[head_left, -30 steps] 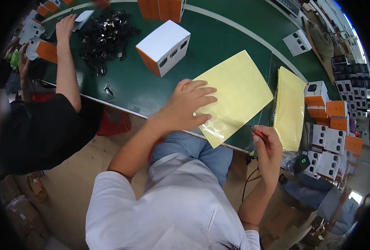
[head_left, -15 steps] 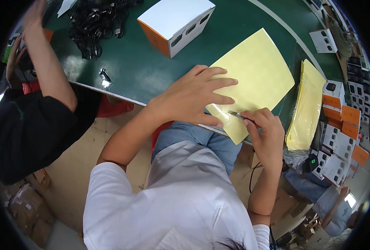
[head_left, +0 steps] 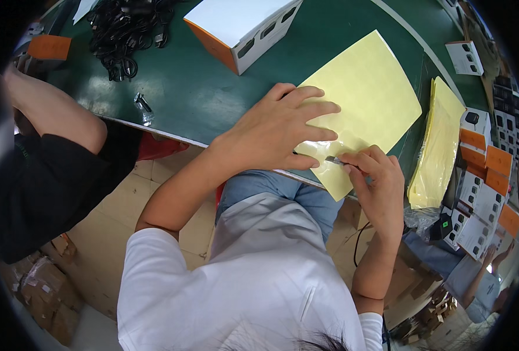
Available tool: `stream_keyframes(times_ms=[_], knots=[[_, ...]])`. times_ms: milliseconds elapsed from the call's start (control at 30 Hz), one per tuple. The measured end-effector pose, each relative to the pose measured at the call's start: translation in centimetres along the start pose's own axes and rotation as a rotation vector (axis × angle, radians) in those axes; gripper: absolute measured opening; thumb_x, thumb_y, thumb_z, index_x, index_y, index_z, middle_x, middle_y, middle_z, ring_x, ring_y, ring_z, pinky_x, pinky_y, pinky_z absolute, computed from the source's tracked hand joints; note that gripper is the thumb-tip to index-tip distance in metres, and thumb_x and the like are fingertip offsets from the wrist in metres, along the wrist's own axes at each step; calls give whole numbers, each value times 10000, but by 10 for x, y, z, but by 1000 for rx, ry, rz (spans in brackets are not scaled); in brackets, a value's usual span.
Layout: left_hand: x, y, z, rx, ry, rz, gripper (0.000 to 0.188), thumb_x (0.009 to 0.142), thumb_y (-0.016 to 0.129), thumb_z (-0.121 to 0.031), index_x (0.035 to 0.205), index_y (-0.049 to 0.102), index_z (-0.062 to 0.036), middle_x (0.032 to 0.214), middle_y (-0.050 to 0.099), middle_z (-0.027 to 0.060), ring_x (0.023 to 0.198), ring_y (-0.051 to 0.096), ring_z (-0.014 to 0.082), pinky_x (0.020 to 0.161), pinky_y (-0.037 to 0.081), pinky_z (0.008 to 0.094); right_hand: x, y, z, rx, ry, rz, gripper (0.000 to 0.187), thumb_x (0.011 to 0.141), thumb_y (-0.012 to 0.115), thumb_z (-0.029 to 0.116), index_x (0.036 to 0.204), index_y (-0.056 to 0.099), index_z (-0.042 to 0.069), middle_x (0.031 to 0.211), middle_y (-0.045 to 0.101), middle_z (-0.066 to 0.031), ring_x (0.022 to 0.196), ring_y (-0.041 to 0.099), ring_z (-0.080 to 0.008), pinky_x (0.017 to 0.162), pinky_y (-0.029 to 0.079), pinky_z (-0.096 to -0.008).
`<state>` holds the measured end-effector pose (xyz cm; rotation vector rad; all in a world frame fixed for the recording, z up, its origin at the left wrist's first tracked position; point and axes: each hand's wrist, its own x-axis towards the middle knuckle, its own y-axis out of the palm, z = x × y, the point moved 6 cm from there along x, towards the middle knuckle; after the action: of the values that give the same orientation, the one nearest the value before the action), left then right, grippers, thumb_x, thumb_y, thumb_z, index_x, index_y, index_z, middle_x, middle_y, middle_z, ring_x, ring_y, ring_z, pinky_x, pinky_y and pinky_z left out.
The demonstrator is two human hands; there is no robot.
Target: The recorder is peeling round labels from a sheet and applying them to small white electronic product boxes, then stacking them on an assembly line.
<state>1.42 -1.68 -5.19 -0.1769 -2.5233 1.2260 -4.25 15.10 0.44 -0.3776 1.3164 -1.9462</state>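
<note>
A glossy yellow sheet (head_left: 365, 93) lies at a slant on the green table, its near corner reaching past the front edge. My left hand (head_left: 271, 131) rests on the sheet's left side, open, with fingers spread. Pinched in my right hand (head_left: 379, 181) is a small craft knife (head_left: 334, 160) with a slim metal blade. Its tip points left and touches or hovers just over the sheet near its lower corner; I cannot tell which. The knife's handle is mostly hidden by my fingers.
To the right lies a stack of yellow sheets (head_left: 438, 143) in clear plastic. A white and orange box (head_left: 239, 35) stands beyond my left hand. Black cables (head_left: 125, 35) and a small metallic item (head_left: 143, 104) lie farther left. A co-worker's arm (head_left: 60, 111) is at the left.
The knife tip has shifted slightly on the sheet, still in my right hand. The co-worker's arm at the left has come down. The whole view has shifted a little.
</note>
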Motion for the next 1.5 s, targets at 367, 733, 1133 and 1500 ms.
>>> stream_keyframes(times_ms=[367,733,1133,1500], knots=[[0,-2,-2,-3,4,-15,453,773,814,-407,1202,752,-274,1510,535,4,1427,435,277,1129,334,494,-2,7,6,-59,-14,-117,169,812,813,243,914,740,129,817,643,-20,745,619,-227,732,394,-367],[-1,2,-2,67,29,-29,287,924,694,-287,1205,750,-272,1507,541,1,1412,449,287,1107,355,492,-10,5,9,-143,28,-211,219,763,859,270,816,698,131,779,626,-4,760,627,-206,749,379,-373],[-12,-120,-22,555,-211,-776,525,829,790,-366,1312,696,-182,1530,499,171,1437,389,384,1165,293,528,-58,-47,-22,376,179,-472,220,751,859,159,796,664,69,765,628,-9,694,568,-175,754,367,-306],[-30,-98,6,-953,-441,-815,601,943,691,-120,1506,501,-33,1483,559,161,1357,545,306,1114,447,389,-84,-65,-11,618,130,-573,190,750,860,114,822,691,67,783,637,-42,718,581,-191,705,417,-330]])
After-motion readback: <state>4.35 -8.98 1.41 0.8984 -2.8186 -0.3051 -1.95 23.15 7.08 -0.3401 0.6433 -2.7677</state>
